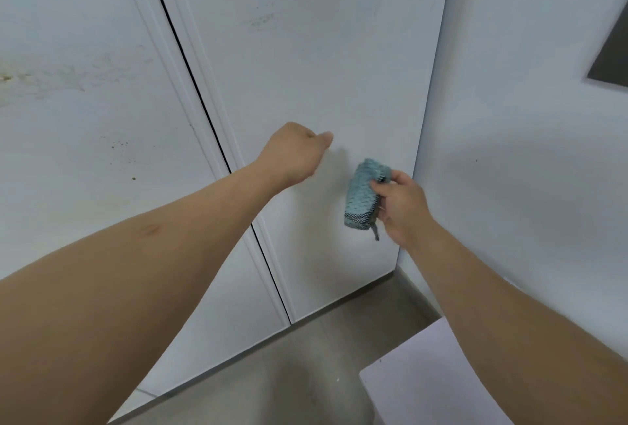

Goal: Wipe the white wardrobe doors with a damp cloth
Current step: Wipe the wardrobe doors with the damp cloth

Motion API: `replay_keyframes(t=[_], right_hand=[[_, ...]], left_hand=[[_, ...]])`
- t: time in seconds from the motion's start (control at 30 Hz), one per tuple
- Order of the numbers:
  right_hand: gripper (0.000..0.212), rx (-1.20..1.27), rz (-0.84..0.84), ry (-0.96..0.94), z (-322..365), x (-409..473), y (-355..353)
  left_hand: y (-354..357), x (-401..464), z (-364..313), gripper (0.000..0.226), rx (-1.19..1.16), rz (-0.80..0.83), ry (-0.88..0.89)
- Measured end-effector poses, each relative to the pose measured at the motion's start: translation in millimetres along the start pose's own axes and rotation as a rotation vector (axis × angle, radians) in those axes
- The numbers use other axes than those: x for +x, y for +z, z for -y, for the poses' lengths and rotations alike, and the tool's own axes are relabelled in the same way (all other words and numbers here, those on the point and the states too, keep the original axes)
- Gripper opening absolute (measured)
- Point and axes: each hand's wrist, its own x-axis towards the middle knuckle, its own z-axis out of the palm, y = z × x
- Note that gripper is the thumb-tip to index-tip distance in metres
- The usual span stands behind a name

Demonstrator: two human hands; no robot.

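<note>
Wardrobe doors (pixel 306 85) in white are filling the far view, the left door (pixel 85 119) showing brownish smears and specks, the right door (pixel 323 51) carrying faint marks higher up. Grey floor (pixel 306 356) is running along below them, with a pale block (pixel 424 380) sitting at near right. The left hand (pixel 295 153) is reaching to the right door with fingers curled, holding nothing visible. The right hand (pixel 401 207) is gripping a folded blue-green cloth (pixel 363 195) just beside that door's right edge.
</note>
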Motion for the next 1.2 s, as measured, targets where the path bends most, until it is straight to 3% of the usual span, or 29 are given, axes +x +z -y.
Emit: replay_keyframes(t=[0.13, 0.23, 0.47, 0.6, 0.7, 0.73, 0.8, 0.9, 0.97, 1.07, 1.2], right_hand=[[0.022, -0.085, -0.35, -0.101, 7, 29, -16], [0.018, -0.127, -0.525, -0.24, 20, 52, -15], [0.019, -0.221, -0.482, -0.33, -21, 69, 25], [0.016, -0.421, -0.177, -0.527, -76, 12, 94], [0.042, -0.514, -0.023, -0.633, -94, -27, 132], [0.049, -0.497, -0.009, -0.57, -93, -30, 134], [0.052, -0.466, 0.0, -0.57, -82, -27, 124], [0.018, -0.308, -0.202, -0.57, -23, -23, 108], [0.013, -0.227, -0.3, -0.708, 29, -16, 109], [0.023, -0.242, -0.248, -0.982, 89, -18, 138], [0.022, -0.538, -0.118, -1.182, 56, -18, 177]], left_hand=[[2, 1, 3, 0.033, 0.33, -0.205, 0.179], [9, 2, 3, 0.025, 0.403, -0.274, 0.217], [9, 6, 6, 0.024, 0.466, -0.261, 0.236], [11, 5, 7, 0.024, 0.486, -0.261, 0.253], [10, -1, 8, 0.025, 0.463, -0.224, 0.26], [8, -3, 8, 0.024, 0.449, -0.219, 0.263], [-1, -9, 5, 0.021, 0.418, -0.251, 0.275], [-20, -17, -2, 0.019, 0.372, -0.328, 0.314], [-31, -24, -4, 0.022, 0.369, -0.367, 0.338], [-46, -33, -3, 0.024, 0.331, -0.438, 0.354], [-65, -39, 7, 0.024, 0.177, -0.523, 0.329]])
